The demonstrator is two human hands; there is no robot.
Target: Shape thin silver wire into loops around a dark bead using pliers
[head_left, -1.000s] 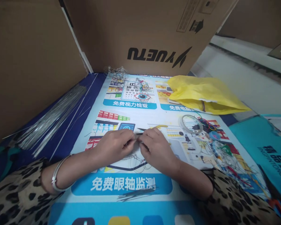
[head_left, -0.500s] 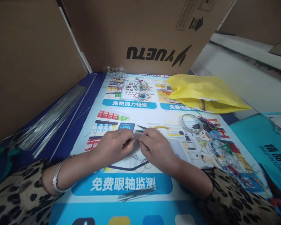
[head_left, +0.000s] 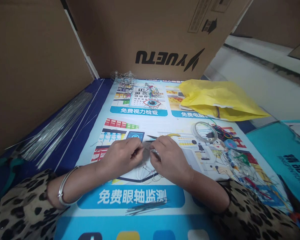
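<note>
Wire tangle [head_left: 148,173] between hands [head_left: 123,154] [head_left: 170,160], both curled.

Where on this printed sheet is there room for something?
The sheet's near blue band, between left sleeve, right sleeve and short wires; also the patch between yellow-handled tool and eye-chart picture. Crowded on the right, with a ring and tangled wires, and centrally, around left hand, right hand and fine wire.

The head camera looks forward and down over the nearby hands [head_left: 168,158], facing a box [head_left: 162,36] at twelve o'clock. Toward four o'clock the edge seems blurred.
</note>
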